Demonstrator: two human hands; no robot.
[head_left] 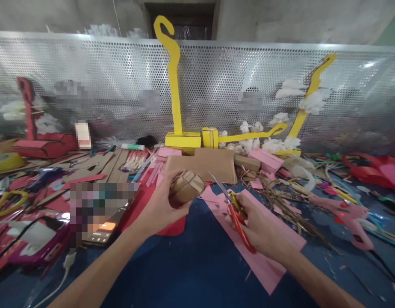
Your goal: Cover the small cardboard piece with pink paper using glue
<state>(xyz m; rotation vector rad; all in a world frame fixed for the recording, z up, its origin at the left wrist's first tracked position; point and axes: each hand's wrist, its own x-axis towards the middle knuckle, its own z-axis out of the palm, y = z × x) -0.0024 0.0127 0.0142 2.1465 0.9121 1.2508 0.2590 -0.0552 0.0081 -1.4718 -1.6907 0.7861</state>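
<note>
My left hand [165, 205] is closed around a small brown cardboard box [188, 187] with taped or cut edges, raised over the table. In my right hand [253, 218] is a pair of scissors [237, 222] with red and yellow handles, the blades pointing up and to the left toward the box. Beneath the right hand lies a sheet of pink paper [268, 269]. Red paper [175, 226] lies under the left hand. Just behind both hands stands a flat piece of brown cardboard [213, 164].
Yellow hook-shaped cardboard pieces [174, 85] stand against a perforated metal panel [216, 85]. A pink glue gun [348, 216] rests at the right, a phone [104, 226] at the left. Paper and cardboard scraps [290, 209] litter the blue table [191, 273]. Pink boxes [266, 160] sit behind.
</note>
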